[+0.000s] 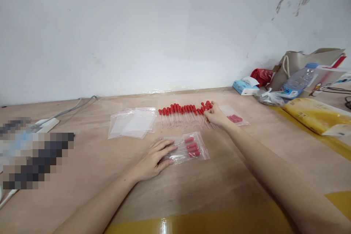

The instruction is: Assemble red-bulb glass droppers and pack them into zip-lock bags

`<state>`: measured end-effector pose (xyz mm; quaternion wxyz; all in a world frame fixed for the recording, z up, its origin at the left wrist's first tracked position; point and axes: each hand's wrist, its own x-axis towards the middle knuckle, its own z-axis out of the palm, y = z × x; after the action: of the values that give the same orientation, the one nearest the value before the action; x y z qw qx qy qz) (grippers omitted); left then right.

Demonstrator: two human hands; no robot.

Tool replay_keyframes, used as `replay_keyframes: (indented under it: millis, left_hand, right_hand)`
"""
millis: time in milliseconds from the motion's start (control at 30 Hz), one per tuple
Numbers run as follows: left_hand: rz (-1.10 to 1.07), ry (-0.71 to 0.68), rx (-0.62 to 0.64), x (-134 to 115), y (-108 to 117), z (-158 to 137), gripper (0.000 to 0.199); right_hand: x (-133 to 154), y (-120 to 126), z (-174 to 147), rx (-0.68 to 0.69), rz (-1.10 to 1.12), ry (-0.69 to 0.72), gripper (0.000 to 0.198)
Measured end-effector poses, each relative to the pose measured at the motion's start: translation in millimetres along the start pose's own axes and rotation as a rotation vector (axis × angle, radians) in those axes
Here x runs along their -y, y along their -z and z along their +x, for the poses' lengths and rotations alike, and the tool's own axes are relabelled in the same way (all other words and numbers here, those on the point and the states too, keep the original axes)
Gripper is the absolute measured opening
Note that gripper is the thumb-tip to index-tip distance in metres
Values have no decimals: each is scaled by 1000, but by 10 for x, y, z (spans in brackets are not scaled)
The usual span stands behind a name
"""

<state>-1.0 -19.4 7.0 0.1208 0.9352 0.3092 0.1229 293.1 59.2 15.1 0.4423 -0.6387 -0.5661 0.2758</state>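
A row of glass droppers with red rubber bulbs [178,109] lies across the middle of the table, bulbs toward the wall. At the right end of the row, my right hand [215,115] has its fingers closed on a dropper; its fingertips are partly hidden among the bulbs. My left hand [157,155] lies flat with fingers stretched over the left end of a clear zip bag [179,157]. Inside that bag are several droppers [192,146], bulbs to the right. Behind my right wrist lies another zip bag [242,121] with red-bulbed droppers in it.
Flat clear bags [131,122] overlap left of the row. At the right stand a tissue pack [246,86], a plastic bottle [300,80], a grey bag [315,60] and a yellow packet [315,117]. A cable [74,109] and blurred-out items are at the left.
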Motion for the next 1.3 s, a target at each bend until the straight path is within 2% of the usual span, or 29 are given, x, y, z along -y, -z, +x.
replay_keyframes:
  millis: [67,133,267,433,567,733,800,900,1000,1100,1233,1300]
  left_hand:
    - [-2,0,3,-7,5,5,42]
    - [-9,-1,-1,-19,13,9,41]
    - [-33,2,-21,-40,29,12,41]
    - [-29,10,-18,-31,24,11,41]
    - [-27,15,-15,-33,24,10,40]
    - [-26,11,-25,-38,24,9,40]
    - [-29,7,-29,-34,20,8,40]
    - [-34,10,-25,-28,15,6,41]
    - [-33,14,-24,-22,11,3,41]
    - [-29,8,-32,-15,5,1,41]
    - [-25,6,-33,-8,4,2,42]
    - [-25,2,-34,-8,5,4,43]
  right_hand:
    - [-22,43,-200,51,164,-51,76]
    - [-58,57,-396,46,343,-74,81]
    - [-140,-10,-632,-61,553,-55,72]
    - [-145,-143,-712,-50,622,-56,52]
    - [-114,-165,-786,13,661,-55,50]
    - [-138,-126,-826,-31,694,-81,50]
    - [-151,-117,-824,1,721,-121,44]
    - [-165,-108,-829,116,654,-146,32]
    - [-196,-104,-836,204,384,-36,26]
    - [-256,-120,-817,201,158,92,26]
    - [-331,-177,-775,142,123,139,27]
    - [-337,-193,-775,164,130,169,23]
